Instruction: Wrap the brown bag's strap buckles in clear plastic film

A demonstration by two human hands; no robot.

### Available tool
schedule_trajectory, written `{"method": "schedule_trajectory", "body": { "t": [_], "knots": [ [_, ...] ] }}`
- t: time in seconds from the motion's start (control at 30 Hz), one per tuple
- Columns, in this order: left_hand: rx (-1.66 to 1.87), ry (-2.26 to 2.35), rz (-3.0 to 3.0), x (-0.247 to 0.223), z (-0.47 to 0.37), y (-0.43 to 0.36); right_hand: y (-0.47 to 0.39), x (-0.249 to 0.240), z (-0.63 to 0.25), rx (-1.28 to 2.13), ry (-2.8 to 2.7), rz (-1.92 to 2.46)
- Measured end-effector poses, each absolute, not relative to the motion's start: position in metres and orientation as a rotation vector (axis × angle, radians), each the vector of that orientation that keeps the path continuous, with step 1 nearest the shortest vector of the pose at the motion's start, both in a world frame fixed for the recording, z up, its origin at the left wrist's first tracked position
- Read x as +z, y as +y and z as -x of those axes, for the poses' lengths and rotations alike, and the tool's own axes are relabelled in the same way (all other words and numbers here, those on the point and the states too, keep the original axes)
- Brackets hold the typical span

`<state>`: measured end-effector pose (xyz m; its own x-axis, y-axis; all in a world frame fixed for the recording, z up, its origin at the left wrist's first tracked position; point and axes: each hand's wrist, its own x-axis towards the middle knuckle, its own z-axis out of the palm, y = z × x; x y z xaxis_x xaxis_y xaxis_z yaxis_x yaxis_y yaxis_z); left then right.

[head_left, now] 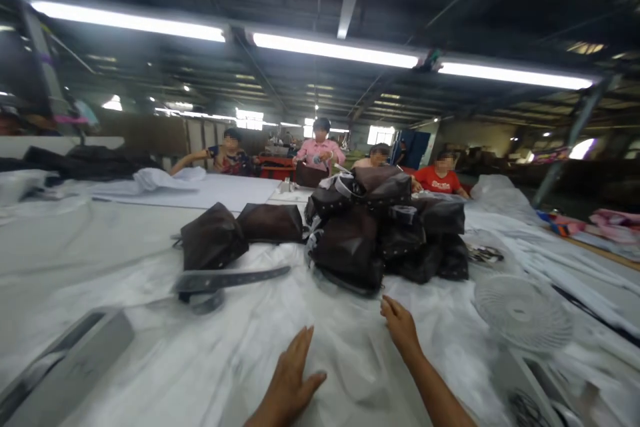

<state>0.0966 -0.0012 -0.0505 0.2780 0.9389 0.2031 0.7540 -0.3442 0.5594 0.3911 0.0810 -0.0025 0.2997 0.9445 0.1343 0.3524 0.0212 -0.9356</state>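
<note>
My left hand (293, 377) lies flat, fingers spread, on clear plastic sheeting (240, 347) covering the white table. My right hand (400, 327) reaches forward over the same sheeting, fingers loosely curled, holding nothing I can make out. Just beyond its fingertips is a pile of dark brown bags (385, 227). Two more brown bags (215, 240) lie apart to the left, with a grey strap (235, 278) in front of them.
A small white fan (523, 313) lies on the table at the right. A grey box (70, 367) sits at the near left. Several people work at the far end of the table (320, 147). Dark fabric is heaped at the far left (85, 161).
</note>
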Motion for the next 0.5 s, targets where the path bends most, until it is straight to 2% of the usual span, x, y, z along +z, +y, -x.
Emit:
{"method": "schedule_trajectory", "body": {
  "t": [0.1,0.27,0.4,0.5],
  "knots": [
    [0.550,1.512,-2.309,-0.048,-0.102,-0.013,0.045,-0.033,-0.374,0.450,-1.557,1.592],
    [0.357,1.315,-2.455,-0.047,-0.116,0.005,0.022,-0.038,-0.337,0.300,-2.162,1.718],
    [0.564,1.446,-2.398,-0.030,-0.102,0.044,0.039,-0.051,-0.351,-0.011,-1.742,2.123],
    [0.912,1.685,-2.150,0.006,-0.076,0.088,0.050,-0.068,-0.374,-0.169,-1.550,1.975]
  ]
}}
